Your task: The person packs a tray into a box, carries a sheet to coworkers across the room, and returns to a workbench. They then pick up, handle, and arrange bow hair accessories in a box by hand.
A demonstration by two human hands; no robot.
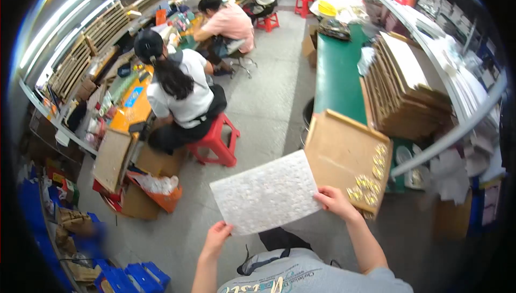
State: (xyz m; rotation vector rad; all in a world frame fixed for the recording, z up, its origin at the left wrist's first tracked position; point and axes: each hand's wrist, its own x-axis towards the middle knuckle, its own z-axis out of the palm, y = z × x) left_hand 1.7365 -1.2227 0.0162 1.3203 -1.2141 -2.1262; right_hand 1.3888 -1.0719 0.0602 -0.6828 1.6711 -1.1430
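Note:
A white rectangular sheet [266, 193] with a bumpy, dimpled surface is held up in front of my body, tilted, over the floor. My left hand [217, 235] pinches its lower left corner. At the right edge, my right hand [332, 200] grips it between thumb and fingers. Just beyond my right hand lies a shallow wooden tray [336, 145], partly behind the sheet. Small shiny gold-coloured pieces [367, 188] sit in rows along the tray's right side; their kind is too small to tell.
The tray rests at the near end of a green table [338, 78], beside stacked brown boards [400, 89] and a metal shelf rail [457, 137]. At left, a person sits on a red stool [219, 140] at a cluttered bench. Blue bins [131, 278] stand lower left.

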